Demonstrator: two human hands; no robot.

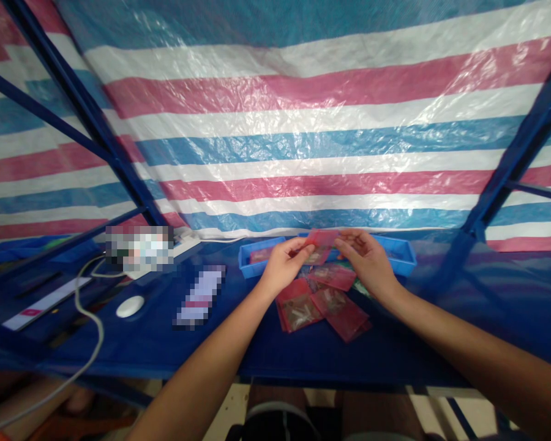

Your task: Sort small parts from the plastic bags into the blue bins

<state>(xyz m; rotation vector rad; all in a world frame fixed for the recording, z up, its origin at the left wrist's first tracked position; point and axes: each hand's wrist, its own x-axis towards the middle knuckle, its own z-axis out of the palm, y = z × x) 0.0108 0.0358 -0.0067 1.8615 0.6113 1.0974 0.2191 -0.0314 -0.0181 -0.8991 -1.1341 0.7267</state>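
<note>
Your left hand point(284, 264) and right hand point(365, 263) met at twelve o'clock, above a red translucent packet point(320, 244). Your left thumb and fingers were closed in a pinch on its near corner. Your right fingers point(349, 242) were curled at its other edge, but you could not tell whether they gripped it. The packet hung just in front of a blue plastic tray point(397, 254), where another red packet point(260, 255) already lay at the tray's left end. More remained outside it: a loose pile of red packets point(321, 309) lay overlapping on the blue table top point(96, 349), just below your hands. Small pale contents showed through them, but no writing could be read. At ten o'clock sat a white computer mouse point(130, 306), with a blurred card point(199, 297) beside it at eleven, its label unreadable.
</note>
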